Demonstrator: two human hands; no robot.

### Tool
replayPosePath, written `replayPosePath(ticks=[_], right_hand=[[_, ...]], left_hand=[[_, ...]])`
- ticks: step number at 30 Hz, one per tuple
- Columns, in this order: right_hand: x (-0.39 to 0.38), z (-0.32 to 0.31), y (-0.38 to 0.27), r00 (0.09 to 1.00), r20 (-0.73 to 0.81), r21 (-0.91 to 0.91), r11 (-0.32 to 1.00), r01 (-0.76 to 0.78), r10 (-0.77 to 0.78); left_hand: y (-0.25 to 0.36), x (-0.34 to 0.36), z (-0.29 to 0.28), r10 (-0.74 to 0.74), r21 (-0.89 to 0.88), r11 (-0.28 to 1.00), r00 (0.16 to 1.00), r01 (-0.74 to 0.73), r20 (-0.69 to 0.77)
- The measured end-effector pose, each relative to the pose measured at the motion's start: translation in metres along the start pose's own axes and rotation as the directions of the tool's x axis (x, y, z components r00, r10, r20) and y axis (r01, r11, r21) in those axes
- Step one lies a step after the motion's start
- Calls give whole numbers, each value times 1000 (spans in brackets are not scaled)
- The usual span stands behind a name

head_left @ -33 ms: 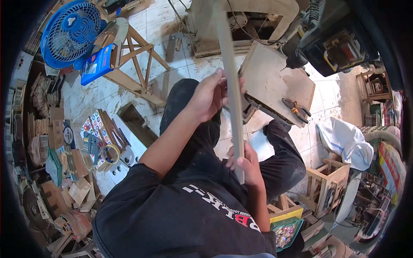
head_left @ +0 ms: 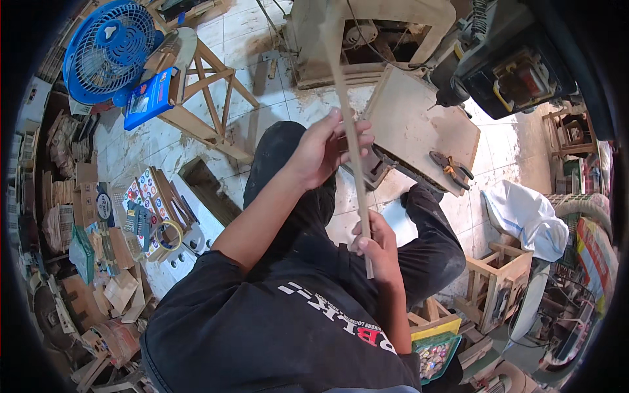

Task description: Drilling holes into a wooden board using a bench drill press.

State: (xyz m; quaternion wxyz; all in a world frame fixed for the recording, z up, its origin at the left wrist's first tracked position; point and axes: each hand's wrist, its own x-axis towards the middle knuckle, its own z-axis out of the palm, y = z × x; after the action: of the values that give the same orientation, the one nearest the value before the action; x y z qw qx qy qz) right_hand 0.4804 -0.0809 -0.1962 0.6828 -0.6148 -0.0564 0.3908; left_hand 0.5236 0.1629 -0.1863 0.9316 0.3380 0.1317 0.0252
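Note:
A long, thin wooden strip point(head_left: 361, 180) stands upright in front of me, its far end blurred toward the top. My right hand point(head_left: 381, 247) grips it near its lower end, thumb and fingers pinched around it. Higher up, my left hand point(head_left: 318, 152) holds the strip loosely, with its fingers passing behind and showing on the other side. Beyond the strip lies a flat angular board point(head_left: 426, 124) beneath a drill point(head_left: 452, 88) with a bit in its chuck. Orange-handled pliers point(head_left: 451, 171) rest on the board's near right edge.
A blue fan point(head_left: 111, 39) and a blue box point(head_left: 149, 98) sit on a wooden stool point(head_left: 203, 85) at far left. Wood scraps and a tape roll point(head_left: 169, 234) lie to my left. At right are a white sack point(head_left: 527, 219) and a small wooden frame point(head_left: 501, 281).
The strip has turned in my hands, so a narrower side now faces me. The fingers of my left hand have loosened and reach farther past it.

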Motion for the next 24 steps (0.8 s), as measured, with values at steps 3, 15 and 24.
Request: replayPosePath(ticks=[3, 15, 24], right_hand=[[1, 8, -9, 991, -78, -253, 963, 89, -112], [-4, 24, -25, 953, -43, -630, 748, 208, -301], [-12, 25, -24, 892, -2, -713, 626, 315, -452]], left_hand=[[-7, -2, -7, 50, -53, 997, 998, -51, -22], [-3, -5, -24, 192, -232, 960, 971, -154, 146], [3, -6, -24, 233, -275, 945, 956, -180, 176]])
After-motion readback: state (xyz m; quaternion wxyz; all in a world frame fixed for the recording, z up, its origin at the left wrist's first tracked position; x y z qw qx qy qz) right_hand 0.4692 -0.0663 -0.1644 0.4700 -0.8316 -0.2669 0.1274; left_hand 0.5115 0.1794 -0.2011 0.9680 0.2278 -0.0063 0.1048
